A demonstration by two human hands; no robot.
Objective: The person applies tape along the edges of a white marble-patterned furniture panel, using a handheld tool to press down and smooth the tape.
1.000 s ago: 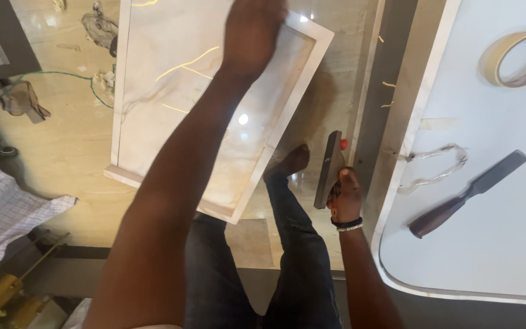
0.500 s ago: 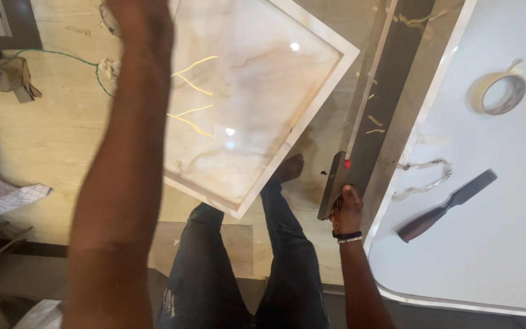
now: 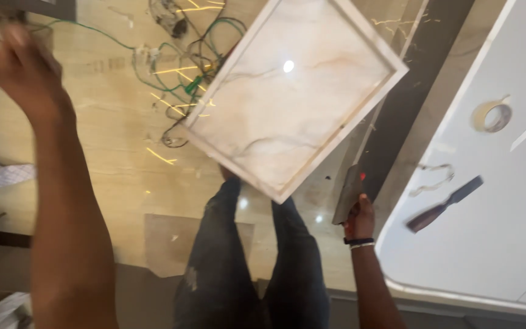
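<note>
My left hand (image 3: 22,64) is raised at the upper left, blurred, next to a dark grey edge; whether it grips anything is unclear. It is well apart from the white-framed marble-look panel (image 3: 293,97), which lies flat on the floor ahead of my legs (image 3: 245,268). My right hand (image 3: 359,218), with a band on the wrist, hangs low by the white table. It is shut on a flat dark tool (image 3: 348,194) with a small red spot, pointing up towards the panel's near corner.
A white table (image 3: 488,244) fills the right side and carries a roll of tape (image 3: 492,116), a dark-handled chisel (image 3: 444,204) and a bent wire piece (image 3: 433,176). Tangled green and white wires (image 3: 184,55) lie on the glossy beige floor.
My left hand has come off the panel's far edge and swung out to the upper left. The view has shifted, so the panel sits further right. My right hand still holds the tool.
</note>
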